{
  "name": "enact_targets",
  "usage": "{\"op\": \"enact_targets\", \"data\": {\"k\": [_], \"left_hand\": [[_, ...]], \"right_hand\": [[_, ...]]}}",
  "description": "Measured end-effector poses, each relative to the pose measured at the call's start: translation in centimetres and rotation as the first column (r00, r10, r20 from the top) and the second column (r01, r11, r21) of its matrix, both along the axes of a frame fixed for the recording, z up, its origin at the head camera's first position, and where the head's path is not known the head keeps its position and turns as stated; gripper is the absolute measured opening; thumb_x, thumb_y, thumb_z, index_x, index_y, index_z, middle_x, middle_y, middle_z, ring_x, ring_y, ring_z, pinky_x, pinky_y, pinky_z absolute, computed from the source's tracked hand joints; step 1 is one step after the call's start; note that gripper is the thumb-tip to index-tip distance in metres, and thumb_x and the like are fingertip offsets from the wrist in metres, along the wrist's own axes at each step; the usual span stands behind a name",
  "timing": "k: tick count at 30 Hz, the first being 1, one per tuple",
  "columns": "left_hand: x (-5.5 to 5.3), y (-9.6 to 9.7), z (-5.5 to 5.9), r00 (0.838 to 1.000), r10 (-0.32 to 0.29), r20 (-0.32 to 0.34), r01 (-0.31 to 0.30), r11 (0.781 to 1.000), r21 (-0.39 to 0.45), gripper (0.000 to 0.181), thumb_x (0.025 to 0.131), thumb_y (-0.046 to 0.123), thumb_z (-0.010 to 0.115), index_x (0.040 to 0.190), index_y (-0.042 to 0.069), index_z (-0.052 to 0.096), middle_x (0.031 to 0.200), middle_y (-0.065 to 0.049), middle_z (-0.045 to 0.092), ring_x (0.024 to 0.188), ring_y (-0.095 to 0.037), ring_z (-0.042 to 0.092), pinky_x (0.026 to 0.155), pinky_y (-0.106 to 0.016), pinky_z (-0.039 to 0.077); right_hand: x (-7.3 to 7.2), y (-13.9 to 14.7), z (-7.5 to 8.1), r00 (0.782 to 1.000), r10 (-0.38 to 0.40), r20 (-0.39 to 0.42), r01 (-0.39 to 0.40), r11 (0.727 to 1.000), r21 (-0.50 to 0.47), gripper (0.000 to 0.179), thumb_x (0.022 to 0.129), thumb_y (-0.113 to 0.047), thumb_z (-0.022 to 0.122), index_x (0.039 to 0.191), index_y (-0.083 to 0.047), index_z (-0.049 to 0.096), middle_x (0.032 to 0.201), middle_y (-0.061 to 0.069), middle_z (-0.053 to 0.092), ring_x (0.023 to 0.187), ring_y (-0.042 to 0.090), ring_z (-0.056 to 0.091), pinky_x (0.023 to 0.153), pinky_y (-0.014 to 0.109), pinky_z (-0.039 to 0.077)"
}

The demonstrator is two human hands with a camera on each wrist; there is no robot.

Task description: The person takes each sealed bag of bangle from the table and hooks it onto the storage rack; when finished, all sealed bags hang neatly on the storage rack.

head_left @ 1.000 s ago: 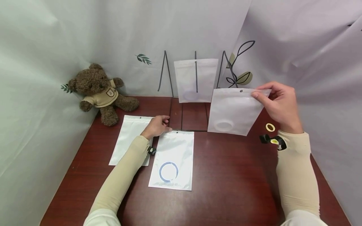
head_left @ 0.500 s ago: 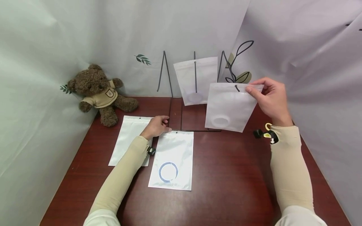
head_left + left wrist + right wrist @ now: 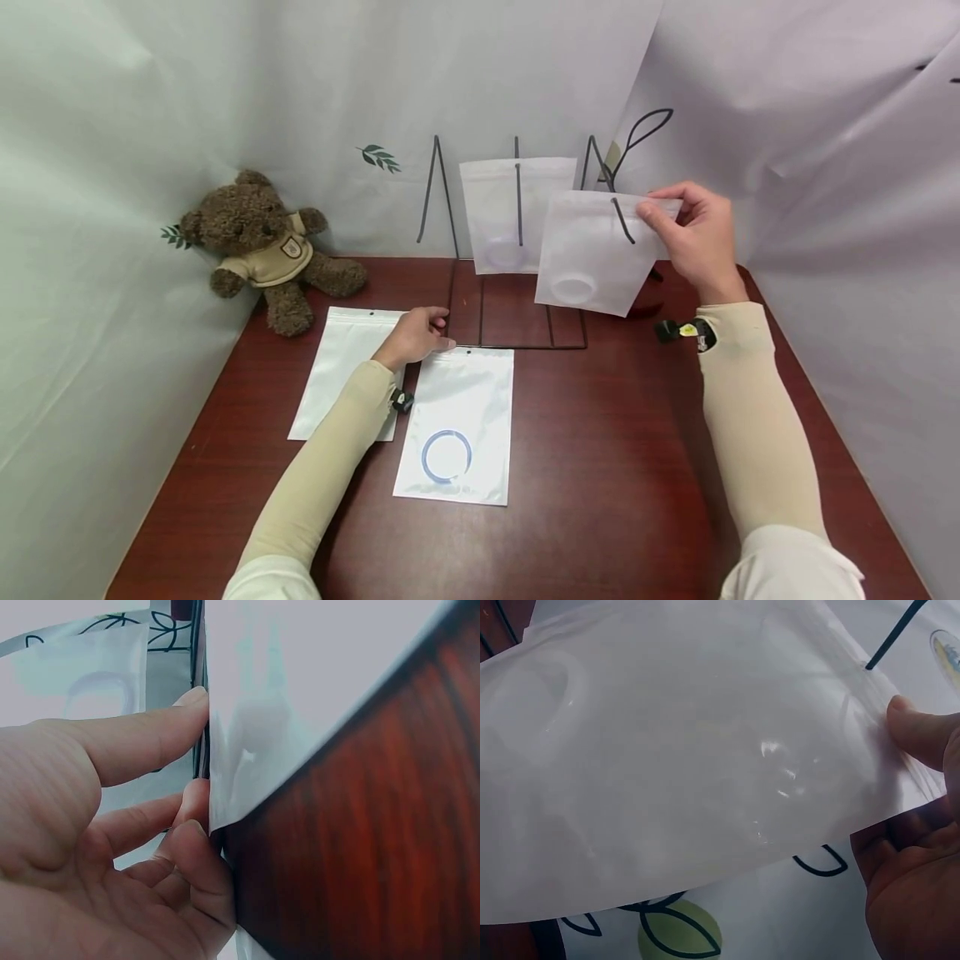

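Note:
My right hand (image 3: pixel 699 237) pinches the top right corner of a white zip bag (image 3: pixel 581 258) between thumb and fingers. The right prong (image 3: pixel 622 221) of a black wire rack (image 3: pixel 517 347) passes through the bag's hole, as the right wrist view also shows. A faint ring shape shows through its lower part. Another white zip bag (image 3: pixel 491 217) hangs on the middle prong. At the front left corner of the rack's base, my left hand (image 3: pixel 415 337) grips the wire with thumb and curled fingers. Beside that hand lies a zip bag (image 3: pixel 480 417) with a blue ring visible inside.
A second flat white bag (image 3: pixel 341 358) lies partly under the left forearm. A brown teddy bear (image 3: pixel 258 242) sits at the back left against the curtain (image 3: pixel 337 83). The rack's left prong (image 3: pixel 429 187) has no bag on it.
My right hand has moved up, leftward and away from me, sliding the bag's hole onto the right prong. The middle bag swung and settled. My left hand has stayed put.

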State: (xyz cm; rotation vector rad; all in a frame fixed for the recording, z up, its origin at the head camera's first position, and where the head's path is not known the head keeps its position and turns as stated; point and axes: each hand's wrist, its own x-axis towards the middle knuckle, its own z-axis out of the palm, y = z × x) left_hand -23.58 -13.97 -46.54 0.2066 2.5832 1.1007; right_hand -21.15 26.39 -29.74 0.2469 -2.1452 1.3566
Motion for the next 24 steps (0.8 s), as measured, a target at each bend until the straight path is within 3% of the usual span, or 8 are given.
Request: {"op": "enact_targets", "data": {"k": [14, 24], "left_hand": [[0.0, -0.1, -0.2, 1.000, -0.008, -0.017, 0.008, 1.000, -0.002, 0.068, 0.092, 0.014, 0.083, 0.153, 0.002, 0.054, 0.131, -0.014, 0.065, 0.106, -0.023, 0.061, 0.102, -0.043, 0.050], [0.0, 0.0, 0.0, 1.000, 0.000, -0.004, 0.000, 1.000, 0.008, 0.069, 0.092, 0.014, 0.083, 0.153, 0.002, 0.054, 0.131, -0.013, 0.065, 0.107, -0.024, 0.061, 0.103, -0.044, 0.050]], "right_hand": [[-5.4, 1.1, -1.1, 0.999, -0.024, 0.029, 0.025, 0.999, -0.022, 0.017, 0.092, -0.023, 0.084, 0.103, -0.009, 0.082, 0.055, -0.006, 0.044, 0.051, 0.010, 0.035, 0.052, 0.025, 0.028], [-6.5, 0.7, -0.2, 0.997, 0.007, 0.070, -0.002, 0.997, -0.072, 0.012, 0.092, -0.021, 0.083, 0.101, -0.012, 0.082, 0.057, -0.006, 0.050, 0.050, 0.008, 0.039, 0.051, 0.023, 0.033]]}}
